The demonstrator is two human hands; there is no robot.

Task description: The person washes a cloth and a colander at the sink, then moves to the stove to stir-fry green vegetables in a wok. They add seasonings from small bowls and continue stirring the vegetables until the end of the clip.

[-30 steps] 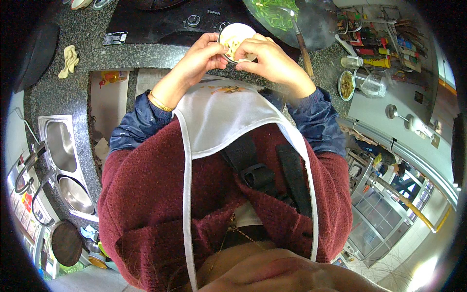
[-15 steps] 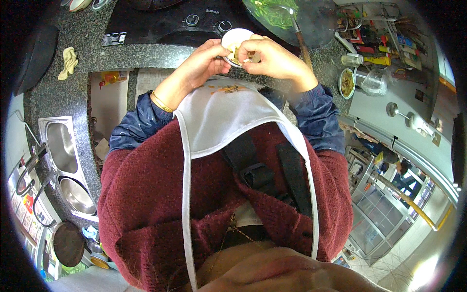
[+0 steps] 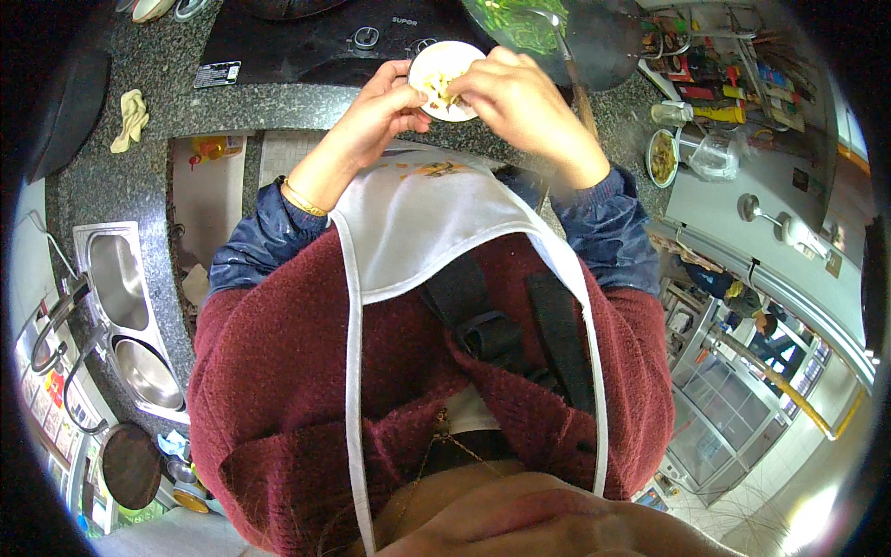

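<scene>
My left hand (image 3: pixel 376 113) grips the rim of a small white bowl (image 3: pixel 427 63), thumb inside the edge and fingers beneath. Pale yellowish chopped pieces (image 3: pixel 440 86) lie in it, perhaps garlic. Over the bowl's right side reaches my right hand (image 3: pixel 524 104), its fingertips pinched together among the pieces; what they hold is hidden. Just beyond, at the upper right, a dark wok (image 3: pixel 603 46) contains green vegetables (image 3: pixel 527 30). A spatula (image 3: pixel 581 104) with a metal shaft and wooden handle leans out of the wok toward me.
A black cooktop (image 3: pixel 306 51) with knobs lies along the counter. A bowl of food (image 3: pixel 662 158) stands right of the wok, near a clear plastic container (image 3: pixel 715 156). At far left are a steel double sink (image 3: pixel 121 278) and a pale cloth (image 3: pixel 130 121). Another person (image 3: pixel 742 302) is visible in the background right.
The bowl has shifted slightly left and now shows more of its inside. My right hand's fingers have moved from its near right rim to among the pieces.
</scene>
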